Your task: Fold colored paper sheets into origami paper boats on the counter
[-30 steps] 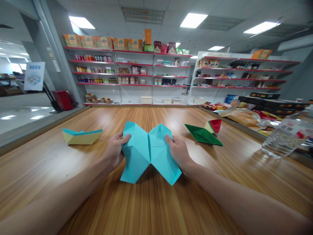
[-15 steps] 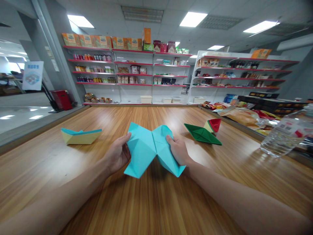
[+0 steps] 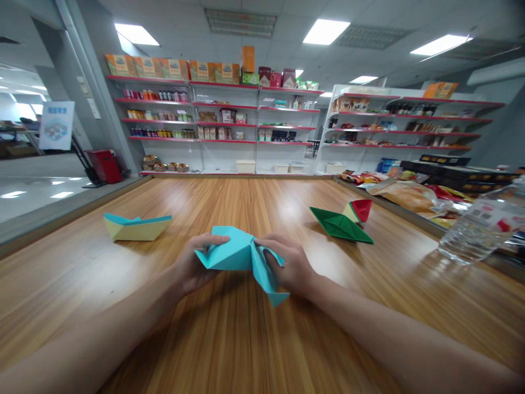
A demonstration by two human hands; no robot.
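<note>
A light blue folded sheet of origami paper (image 3: 232, 249) is held above the table between both hands. My left hand (image 3: 199, 262) grips its left end, thumb on top and the other fingers underneath. On the right half, my right hand (image 3: 289, 262) pinches the paper near its middle crease, and a pointed flap hangs down below those fingers. To the left stands a yellow paper boat (image 3: 139, 229) with a blue upper edge. A green paper boat (image 3: 340, 225) lies to the right, beside a red and cream folded paper piece (image 3: 358, 210).
The wooden table (image 3: 197, 345) has a raised rim. A clear plastic bottle (image 3: 471, 230) stands at the right, near packaged snacks (image 3: 406, 194) and black boxes (image 3: 459, 174). Beyond the table are stocked shelves (image 3: 225, 105).
The blue paper has gone from spread wide to partly folded and lower. My right hand has moved left to pinch near the middle; my left hand keeps hold of the left end.
</note>
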